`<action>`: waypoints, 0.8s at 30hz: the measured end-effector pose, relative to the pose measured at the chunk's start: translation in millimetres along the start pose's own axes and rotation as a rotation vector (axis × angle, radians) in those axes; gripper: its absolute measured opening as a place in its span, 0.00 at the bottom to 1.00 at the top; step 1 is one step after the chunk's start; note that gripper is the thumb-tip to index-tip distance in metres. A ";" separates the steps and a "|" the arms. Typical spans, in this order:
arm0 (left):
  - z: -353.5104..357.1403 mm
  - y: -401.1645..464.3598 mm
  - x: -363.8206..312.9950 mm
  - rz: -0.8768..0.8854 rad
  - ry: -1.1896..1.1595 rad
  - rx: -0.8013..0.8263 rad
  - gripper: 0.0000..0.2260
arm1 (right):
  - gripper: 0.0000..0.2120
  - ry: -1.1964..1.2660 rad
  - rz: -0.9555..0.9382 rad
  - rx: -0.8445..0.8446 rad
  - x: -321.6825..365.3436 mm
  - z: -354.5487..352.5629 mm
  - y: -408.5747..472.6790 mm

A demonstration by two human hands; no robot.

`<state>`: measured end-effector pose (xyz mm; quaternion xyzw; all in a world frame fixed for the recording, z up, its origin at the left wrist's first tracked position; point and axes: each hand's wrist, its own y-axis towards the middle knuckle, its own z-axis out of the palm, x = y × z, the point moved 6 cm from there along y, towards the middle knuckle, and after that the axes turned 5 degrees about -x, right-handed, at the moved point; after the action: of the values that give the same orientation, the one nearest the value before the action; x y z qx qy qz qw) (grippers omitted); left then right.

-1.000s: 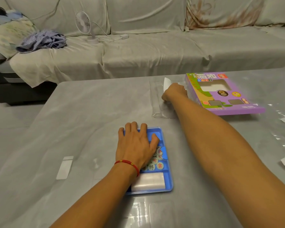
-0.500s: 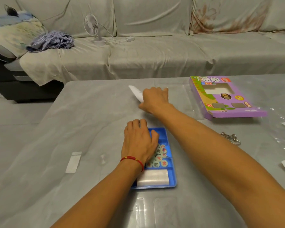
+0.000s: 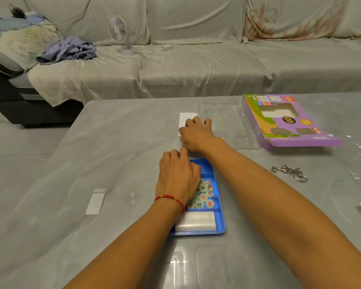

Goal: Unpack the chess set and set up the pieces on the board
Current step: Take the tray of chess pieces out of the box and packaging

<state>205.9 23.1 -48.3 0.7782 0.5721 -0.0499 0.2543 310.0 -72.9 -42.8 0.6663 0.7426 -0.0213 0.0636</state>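
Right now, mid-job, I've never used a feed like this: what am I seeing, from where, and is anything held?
There is no machine here. One camera sits on a person's head and looks forward and down, so the two bare arms coming in from the bottom are theirs.

The left hand, with a red string at the wrist, rests flat over the blue tray. In the tray lie round chess pieces and a white packet.

The right hand lies just beyond the tray, on a folded white sheet that lies on the table; whether it grips the sheet or only presses it, I cannot tell.

To the right lie a clear plastic lid, the purple box and a metal wire puzzle. Behind the table stands a covered sofa.
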 end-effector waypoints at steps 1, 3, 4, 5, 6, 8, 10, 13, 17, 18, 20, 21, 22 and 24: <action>-0.1 -0.1 -0.4 0.005 -0.002 -0.005 0.09 | 0.18 0.012 0.007 -0.001 -0.4 -1.2 0.8; -0.3 -0.6 -0.9 0.007 -0.010 -0.008 0.09 | 0.20 0.056 0.009 -0.037 -3.2 -6.2 -2.5; -0.4 -0.5 -0.9 0.005 -0.012 -0.008 0.09 | 0.20 0.082 0.014 -0.074 -5.8 -11.2 -7.6; -0.9 -0.4 -1.0 0.001 -0.013 -0.008 0.09 | 0.20 0.116 0.028 -0.122 -9.1 -17.3 -15.6; -1.2 -0.5 -0.9 -0.002 -0.014 -0.011 0.09 | 0.19 0.167 0.054 -0.176 -12.8 -24.7 -27.2; -1.7 -1.3 -1.0 0.000 -0.028 -0.012 0.09 | 0.15 0.341 0.149 -0.280 -23.4 -37.1 -60.4; -1.7 -1.6 -2.0 0.013 -0.055 -0.004 0.11 | 0.10 0.528 0.279 -0.300 -35.0 -41.1 -104.9; -2.0 -0.5 -2.5 0.062 -0.074 0.013 0.15 | 0.10 0.674 0.421 -0.142 -36.8 -31.1 -168.8; -18.4 -1.9 -9.3 0.160 -0.020 -0.011 0.14 | 0.15 0.771 0.456 0.032 -17.4 -15.6 -205.1; -25.6 -5.4 -11.0 0.194 0.009 -0.030 0.14 | 0.15 0.789 0.454 0.047 -12.7 -13.0 -206.8; -39.6 -19.5 -11.0 0.212 0.046 -0.042 0.14 | 0.15 0.797 0.462 0.051 -8.5 -11.4 -206.7; -43.6 -31.2 -9.6 0.195 0.056 -0.023 0.16 | 0.15 0.795 0.470 0.057 -8.2 -11.0 -205.9; -44.1 -45.6 -8.3 0.174 0.070 0.009 0.18 | 0.15 0.796 0.480 0.068 -9.2 -10.0 -204.6; -40.8 -76.2 -7.4 0.135 0.109 0.100 0.26 | 0.14 0.819 0.502 0.098 -10.8 -8.6 -201.6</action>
<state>124.9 51.7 -36.0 0.8283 0.5280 -0.0188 0.1866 110.5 -105.0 -43.6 0.7808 0.5211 0.2240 -0.2621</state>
